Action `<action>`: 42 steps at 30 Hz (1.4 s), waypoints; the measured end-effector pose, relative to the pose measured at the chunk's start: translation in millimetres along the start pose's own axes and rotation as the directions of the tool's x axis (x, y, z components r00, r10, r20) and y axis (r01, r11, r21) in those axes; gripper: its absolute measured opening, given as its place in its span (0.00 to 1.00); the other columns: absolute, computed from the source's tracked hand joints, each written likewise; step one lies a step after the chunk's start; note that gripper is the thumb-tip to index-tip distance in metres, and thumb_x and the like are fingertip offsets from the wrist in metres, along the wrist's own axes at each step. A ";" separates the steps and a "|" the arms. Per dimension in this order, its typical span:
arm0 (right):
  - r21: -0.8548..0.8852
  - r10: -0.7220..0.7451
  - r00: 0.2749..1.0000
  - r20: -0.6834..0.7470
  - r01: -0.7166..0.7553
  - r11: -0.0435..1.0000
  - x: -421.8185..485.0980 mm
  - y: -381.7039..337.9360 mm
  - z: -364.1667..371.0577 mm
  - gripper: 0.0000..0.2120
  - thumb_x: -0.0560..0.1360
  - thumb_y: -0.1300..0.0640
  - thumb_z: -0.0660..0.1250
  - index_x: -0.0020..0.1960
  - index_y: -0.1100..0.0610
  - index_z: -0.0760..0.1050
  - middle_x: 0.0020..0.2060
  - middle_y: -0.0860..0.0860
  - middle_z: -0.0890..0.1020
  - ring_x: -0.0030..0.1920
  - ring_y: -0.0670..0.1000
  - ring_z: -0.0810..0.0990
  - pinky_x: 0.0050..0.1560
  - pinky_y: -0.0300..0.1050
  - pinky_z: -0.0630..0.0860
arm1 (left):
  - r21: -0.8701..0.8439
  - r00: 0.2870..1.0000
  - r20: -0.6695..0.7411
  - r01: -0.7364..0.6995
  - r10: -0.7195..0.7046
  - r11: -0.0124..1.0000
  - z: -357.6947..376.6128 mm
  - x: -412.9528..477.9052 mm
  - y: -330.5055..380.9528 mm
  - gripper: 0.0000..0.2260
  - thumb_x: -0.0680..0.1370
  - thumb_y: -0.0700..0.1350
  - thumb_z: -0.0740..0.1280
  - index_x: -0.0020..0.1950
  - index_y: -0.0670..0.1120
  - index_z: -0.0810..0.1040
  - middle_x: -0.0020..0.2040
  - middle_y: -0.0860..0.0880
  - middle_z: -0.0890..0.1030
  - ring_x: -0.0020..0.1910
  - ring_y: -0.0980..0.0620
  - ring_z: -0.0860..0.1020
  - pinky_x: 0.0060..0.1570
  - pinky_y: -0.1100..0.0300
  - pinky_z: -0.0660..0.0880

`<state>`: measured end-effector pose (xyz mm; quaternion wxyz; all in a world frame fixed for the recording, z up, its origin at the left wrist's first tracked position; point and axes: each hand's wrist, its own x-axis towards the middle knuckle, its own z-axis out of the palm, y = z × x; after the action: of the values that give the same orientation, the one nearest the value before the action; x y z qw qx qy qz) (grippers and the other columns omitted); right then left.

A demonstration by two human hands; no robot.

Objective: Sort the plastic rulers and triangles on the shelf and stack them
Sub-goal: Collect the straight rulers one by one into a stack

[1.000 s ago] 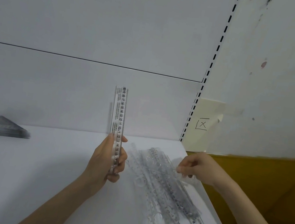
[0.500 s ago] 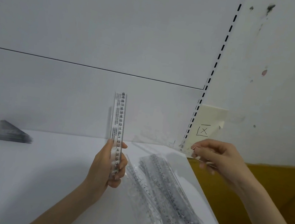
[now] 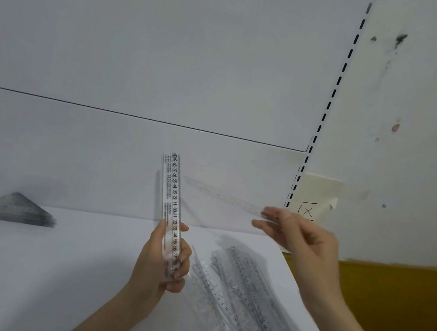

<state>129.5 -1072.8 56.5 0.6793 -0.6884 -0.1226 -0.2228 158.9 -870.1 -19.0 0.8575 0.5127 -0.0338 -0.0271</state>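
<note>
My left hand [image 3: 162, 258] grips a small stack of clear rulers [image 3: 172, 195] upright above the white shelf [image 3: 29, 265]. My right hand [image 3: 299, 238] pinches the end of one clear ruler [image 3: 224, 197], which points left toward the upright stack and is blurred. A loose pile of clear rulers [image 3: 243, 298] lies on the shelf below and between my hands, running toward the front right edge. A stack of clear triangles [image 3: 14, 208] sits at the far left by the back panel.
The shelf's right edge [image 3: 311, 313] runs diagonally beside a yellow-brown surface [image 3: 392, 316]. A slotted upright [image 3: 331, 97] stands at the back right, with a taped paper note [image 3: 315, 204] marked with an X beside it.
My right hand rose from the loose pile with one ruler and carried it up and left toward the upright stack. My left hand kept its hold in place.
</note>
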 end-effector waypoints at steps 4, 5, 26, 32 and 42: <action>-0.390 -0.386 0.905 0.179 0.425 0.817 -24.2 35.1 22.6 0.16 0.77 0.48 0.64 0.60 0.54 0.79 0.59 0.49 0.81 0.61 0.41 0.78 0.58 0.38 0.76 | -0.026 0.999 0.048 0.004 -0.003 1.000 5.9 -2.1 1.4 0.17 0.81 0.57 0.50 0.52 0.47 0.71 0.29 0.47 0.65 0.21 0.52 0.61 0.28 0.66 0.57; -0.438 -0.453 0.862 0.227 0.506 0.743 -28.8 45.7 28.1 0.18 0.77 0.49 0.65 0.62 0.58 0.78 0.61 0.51 0.79 0.63 0.41 0.76 0.60 0.37 0.75 | -0.039 0.998 0.061 0.005 -0.003 0.999 7.2 -2.3 1.0 0.17 0.81 0.58 0.50 0.52 0.47 0.70 0.29 0.46 0.65 0.21 0.52 0.61 0.27 0.66 0.58; -0.570 -0.653 0.545 0.525 0.796 0.205 -49.8 91.6 57.8 0.19 0.78 0.50 0.66 0.59 0.65 0.79 0.63 0.58 0.77 0.68 0.54 0.72 0.69 0.43 0.67 | -0.091 0.983 0.177 0.073 -0.056 0.993 18.7 -11.6 9.4 0.15 0.75 0.59 0.59 0.49 0.49 0.75 0.30 0.50 0.68 0.27 0.55 0.69 0.28 0.62 0.68; -0.572 -0.653 0.571 0.498 0.782 0.248 -50.1 93.9 60.7 0.19 0.77 0.51 0.69 0.59 0.66 0.79 0.63 0.57 0.77 0.68 0.54 0.73 0.65 0.46 0.73 | -0.039 0.980 0.198 0.005 0.003 0.999 19.7 -16.1 10.0 0.14 0.78 0.55 0.54 0.50 0.48 0.75 0.30 0.50 0.68 0.27 0.54 0.69 0.28 0.63 0.68; -0.644 -0.664 0.611 0.431 0.724 0.248 -48.6 100.8 73.1 0.17 0.75 0.52 0.72 0.54 0.66 0.81 0.56 0.59 0.81 0.57 0.56 0.80 0.54 0.45 0.79 | 0.026 0.987 0.161 0.021 -0.025 0.999 18.0 -14.6 8.8 0.16 0.83 0.52 0.49 0.50 0.48 0.74 0.28 0.50 0.70 0.24 0.54 0.69 0.23 0.65 0.68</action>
<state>145.0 -998.7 -53.6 0.1393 -0.7876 -0.3279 -0.5028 142.9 -880.5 -3.2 0.8454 0.5194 -0.0974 -0.0781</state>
